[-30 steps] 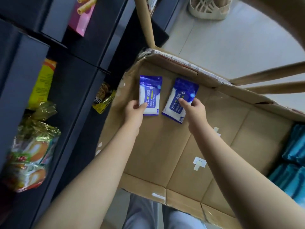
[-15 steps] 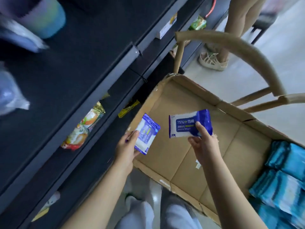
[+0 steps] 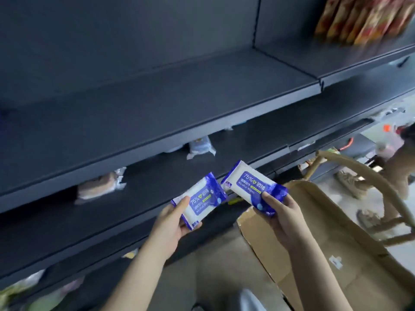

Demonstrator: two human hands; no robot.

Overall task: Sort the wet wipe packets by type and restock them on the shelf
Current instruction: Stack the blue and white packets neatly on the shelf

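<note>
Left hand (image 3: 171, 223) grips packet (image 3: 199, 199); right hand (image 3: 280, 212) likewise.

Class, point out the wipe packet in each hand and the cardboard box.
Left-hand wipe packet (image 3: 202, 202): head view, on its blue label.
Right-hand wipe packet (image 3: 251, 184): head view, on its blue label.
Cardboard box (image 3: 359, 277): head view, on its bare inner surface.

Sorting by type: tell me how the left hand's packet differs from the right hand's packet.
The left packet slants up to the right, its blue end away from the left hand; the right packet slants down to the right, its blue end pinched in the right hand. The left packet sits lower in view than the right packet. Both are blue-and-white and printed 75%, so likely one type.
</note>
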